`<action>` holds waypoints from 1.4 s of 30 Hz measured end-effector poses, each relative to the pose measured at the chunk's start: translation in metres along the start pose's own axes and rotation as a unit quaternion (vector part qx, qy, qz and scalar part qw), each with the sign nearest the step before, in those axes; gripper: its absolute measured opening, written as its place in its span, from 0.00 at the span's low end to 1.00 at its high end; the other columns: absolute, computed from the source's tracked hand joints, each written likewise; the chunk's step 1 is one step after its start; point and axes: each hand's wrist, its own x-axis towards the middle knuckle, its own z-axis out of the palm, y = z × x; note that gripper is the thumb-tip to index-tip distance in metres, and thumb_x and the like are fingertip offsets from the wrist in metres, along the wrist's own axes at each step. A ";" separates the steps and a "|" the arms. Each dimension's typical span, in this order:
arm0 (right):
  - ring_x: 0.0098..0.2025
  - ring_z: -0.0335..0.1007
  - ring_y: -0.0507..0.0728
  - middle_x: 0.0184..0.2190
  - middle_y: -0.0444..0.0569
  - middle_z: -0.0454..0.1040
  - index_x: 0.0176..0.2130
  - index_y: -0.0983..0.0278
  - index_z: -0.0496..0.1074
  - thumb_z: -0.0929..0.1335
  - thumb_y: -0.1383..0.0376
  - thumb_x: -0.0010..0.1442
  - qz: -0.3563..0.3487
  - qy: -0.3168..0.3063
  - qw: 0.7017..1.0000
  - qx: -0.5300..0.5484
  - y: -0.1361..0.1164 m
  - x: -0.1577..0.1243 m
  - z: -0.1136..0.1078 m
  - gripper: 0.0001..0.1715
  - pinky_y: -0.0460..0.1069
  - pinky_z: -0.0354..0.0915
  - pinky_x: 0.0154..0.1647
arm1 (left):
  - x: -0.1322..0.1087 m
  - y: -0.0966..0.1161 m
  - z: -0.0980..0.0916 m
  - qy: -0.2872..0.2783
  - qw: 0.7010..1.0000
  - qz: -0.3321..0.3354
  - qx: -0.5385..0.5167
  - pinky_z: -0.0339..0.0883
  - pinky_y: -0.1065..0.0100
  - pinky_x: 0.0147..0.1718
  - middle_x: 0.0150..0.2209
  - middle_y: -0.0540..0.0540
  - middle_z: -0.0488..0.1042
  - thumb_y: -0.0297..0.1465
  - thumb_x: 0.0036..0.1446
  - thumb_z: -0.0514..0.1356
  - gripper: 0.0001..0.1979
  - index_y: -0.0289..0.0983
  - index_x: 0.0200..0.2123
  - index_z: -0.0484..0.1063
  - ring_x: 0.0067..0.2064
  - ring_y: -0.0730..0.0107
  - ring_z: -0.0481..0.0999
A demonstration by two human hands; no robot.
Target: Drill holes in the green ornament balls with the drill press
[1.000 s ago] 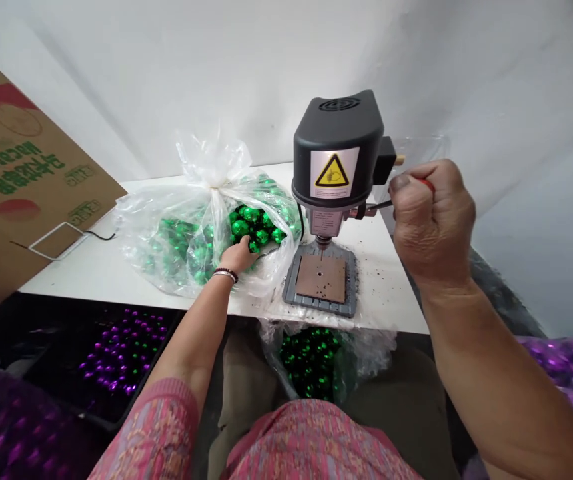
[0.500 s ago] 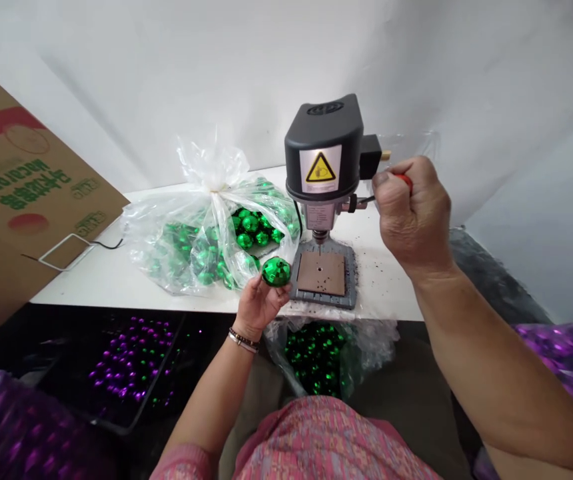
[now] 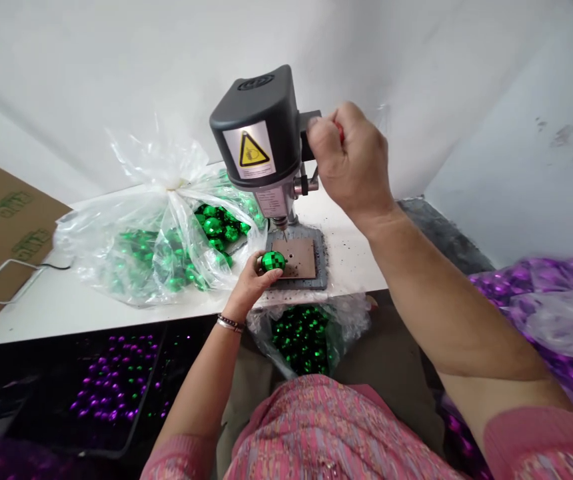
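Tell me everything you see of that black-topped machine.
The machine stands on the white table: black, plastic-looking housing with a round vent on top and yellow warning triangle in front. Below, a thin bit points down over a brown plate on its flecked grey base. The right hand grips its red handle.

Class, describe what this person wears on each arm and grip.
The left sleeve and right sleeve are pink, with multicoloured flecks and plainer cuffs. A dark beaded bracelet and a pale band circle the left wrist. Left grip and right grip are ungloved.
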 end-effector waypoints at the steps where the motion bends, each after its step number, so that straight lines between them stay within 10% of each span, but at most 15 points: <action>1: 0.27 0.44 0.46 0.20 0.37 0.51 0.23 0.62 0.51 0.66 0.61 0.64 0.011 -0.003 1.000 -0.001 -0.003 0.008 0.000 0.24 0.45 0.51 0.33 | 0.004 0.000 0.001 0.011 1.000 0.002 0.014 0.65 0.72 0.32 0.40 0.47 0.73 0.42 0.45 0.71 0.38 0.36 0.57 0.65 0.34 0.74 0.70; 24: 0.28 0.40 0.43 0.23 0.37 0.45 0.23 0.65 0.47 0.60 0.58 0.68 0.025 -0.038 0.995 0.085 -0.001 0.034 0.006 0.25 0.41 0.45 0.32 | 0.026 0.022 0.033 0.093 0.930 0.063 0.351 0.68 0.60 0.52 0.47 0.41 0.77 0.34 0.49 0.68 0.27 0.35 0.54 0.74 0.49 0.59 0.75; 42: 0.26 0.45 0.45 0.22 0.37 0.51 0.26 0.63 0.55 0.65 0.64 0.58 -0.123 -0.068 0.987 0.081 0.011 -0.012 -0.016 0.13 0.45 0.51 0.32 | 0.032 0.022 0.041 0.039 0.954 0.047 0.292 0.70 0.67 0.45 0.44 0.46 0.80 0.30 0.46 0.70 0.36 0.35 0.61 0.70 0.44 0.63 0.78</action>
